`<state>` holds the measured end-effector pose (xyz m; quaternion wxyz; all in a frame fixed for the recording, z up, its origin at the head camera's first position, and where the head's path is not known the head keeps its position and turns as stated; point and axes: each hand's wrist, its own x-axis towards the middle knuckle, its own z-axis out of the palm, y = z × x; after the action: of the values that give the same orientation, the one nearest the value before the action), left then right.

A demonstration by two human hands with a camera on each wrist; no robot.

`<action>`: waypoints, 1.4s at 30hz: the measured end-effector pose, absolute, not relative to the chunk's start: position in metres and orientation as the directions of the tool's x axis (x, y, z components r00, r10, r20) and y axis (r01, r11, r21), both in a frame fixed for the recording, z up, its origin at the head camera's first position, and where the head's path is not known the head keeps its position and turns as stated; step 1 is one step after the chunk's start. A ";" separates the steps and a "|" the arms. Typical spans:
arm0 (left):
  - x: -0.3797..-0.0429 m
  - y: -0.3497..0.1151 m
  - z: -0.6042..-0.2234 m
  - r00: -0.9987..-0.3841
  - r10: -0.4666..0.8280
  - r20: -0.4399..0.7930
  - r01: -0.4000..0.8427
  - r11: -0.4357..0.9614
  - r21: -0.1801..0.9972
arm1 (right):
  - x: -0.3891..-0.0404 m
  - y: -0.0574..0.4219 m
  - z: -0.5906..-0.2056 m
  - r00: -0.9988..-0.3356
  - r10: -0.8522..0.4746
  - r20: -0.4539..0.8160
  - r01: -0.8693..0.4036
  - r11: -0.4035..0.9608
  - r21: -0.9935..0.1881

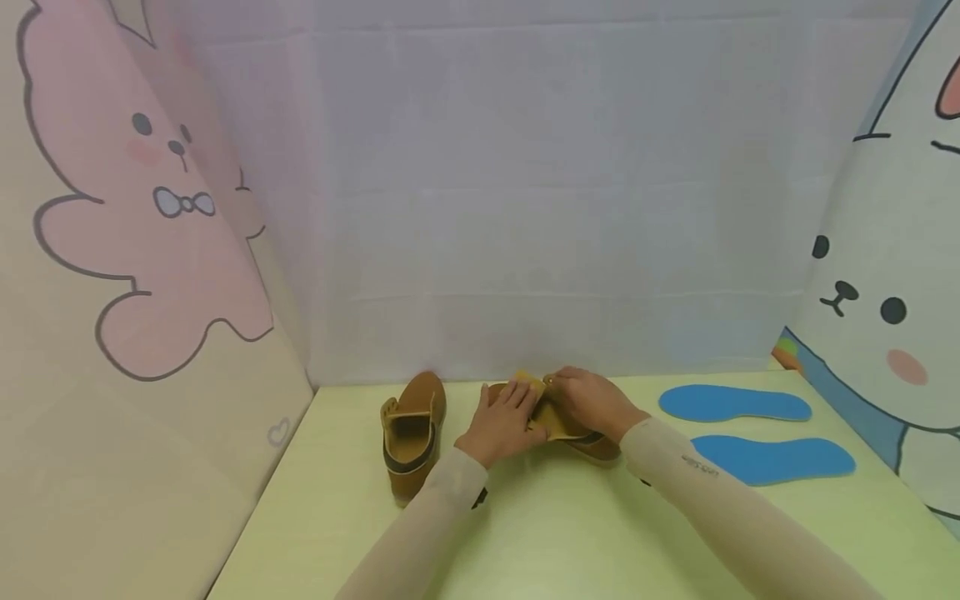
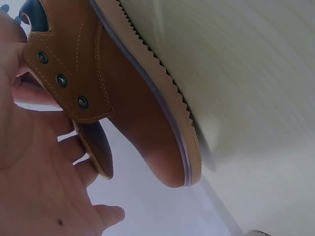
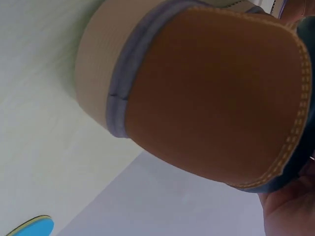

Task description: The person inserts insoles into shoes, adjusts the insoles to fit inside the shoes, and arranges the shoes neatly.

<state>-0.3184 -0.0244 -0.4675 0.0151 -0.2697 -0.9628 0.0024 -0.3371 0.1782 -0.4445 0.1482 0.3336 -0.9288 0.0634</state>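
Note:
A brown lace-up shoe [image 1: 600,452] without laces lies sideways at the back of the table, its toe to the left. My left hand [image 1: 501,427] holds its front opening, with the fingers against the raised tongue [image 1: 529,381] and the thumb by the near eyelet flap [image 2: 64,78]. At the shoe's far side, my right hand [image 1: 596,402] pinches the other eyelet flap with curled fingers; its fingertips are partly hidden. The shoe's heel [image 3: 211,98] fills much of the right wrist view. Its inside is mostly covered by my hands in the head view.
A matching brown shoe [image 1: 426,396] stands left of my left hand, toe toward the back. Two blue insoles, a far one [image 1: 735,403] and a near one [image 1: 780,459], lie on the right of the table [image 1: 555,542]. A pale curtain [image 1: 555,208] hangs behind.

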 end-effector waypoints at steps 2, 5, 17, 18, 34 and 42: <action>-0.318 -0.024 -0.466 -0.860 0.509 0.022 0.509 0.860 -0.029 | -0.338 0.179 -0.444 -0.747 -0.593 0.299 -0.627 0.778 -0.025; -0.319 -0.025 -0.465 -0.867 0.498 0.018 0.496 0.867 -0.054 | -0.340 0.180 -0.444 -0.761 -0.589 0.274 -0.619 0.785 -0.032; -0.323 -0.026 -0.469 -0.880 0.475 -0.002 0.474 0.878 -0.066 | -0.352 0.187 -0.450 -0.796 -0.564 0.220 -0.601 0.781 -0.172; -0.323 -0.026 -0.469 -0.879 0.477 -0.001 0.476 0.877 -0.065 | -0.354 0.187 -0.451 -0.795 -0.565 0.219 -0.603 0.776 -0.185; -0.316 -0.026 -0.476 -0.855 0.510 0.096 0.506 0.860 -0.068 | -0.367 0.198 -0.462 -0.802 -0.566 0.192 -0.596 0.742 -0.307; -0.316 -0.026 -0.480 -0.862 0.495 0.112 0.484 0.868 -0.114 | -0.370 0.197 -0.466 -0.775 -0.597 0.208 -0.630 0.698 -0.340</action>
<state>-0.3158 -0.0260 -0.4796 0.0686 -0.2540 -0.9639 0.0408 -0.3705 0.1972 -0.4661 0.0406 0.3333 -0.9206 0.1994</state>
